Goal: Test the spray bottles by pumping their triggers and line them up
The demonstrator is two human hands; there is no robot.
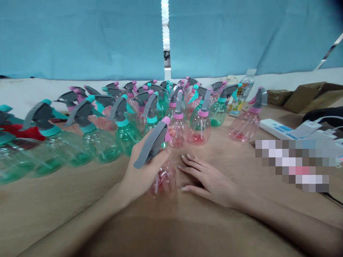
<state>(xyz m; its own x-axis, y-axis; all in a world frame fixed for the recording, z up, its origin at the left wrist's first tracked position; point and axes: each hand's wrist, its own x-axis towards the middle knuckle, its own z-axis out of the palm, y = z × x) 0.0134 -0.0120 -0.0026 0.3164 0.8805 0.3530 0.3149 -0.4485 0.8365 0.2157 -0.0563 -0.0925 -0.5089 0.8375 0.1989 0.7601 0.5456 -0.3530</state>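
Observation:
My left hand [146, 167] is wrapped round the neck of a pink spray bottle [164, 180] with a grey trigger head and pink nozzle. The bottle stands near the front of the table, and my fingers hide its collar. To its right, my right hand [202, 175] lies flat on the table with fingers stretched out, holding nothing. Just beyond my hands are two more pink spray bottles [198, 134]. A row of green spray bottles [100, 146] with grey heads and turquoise collars runs off to the left.
Many more spray bottles [160, 94] crowd the back of the wooden table [88, 200]. One pink spray bottle [245, 125] stands apart at right, near a white power strip [278, 128] with plugs. Brown cardboard [312, 94] and a labelled clear bottle [245, 89] are behind. A blue curtain [80, 39] hangs at the back.

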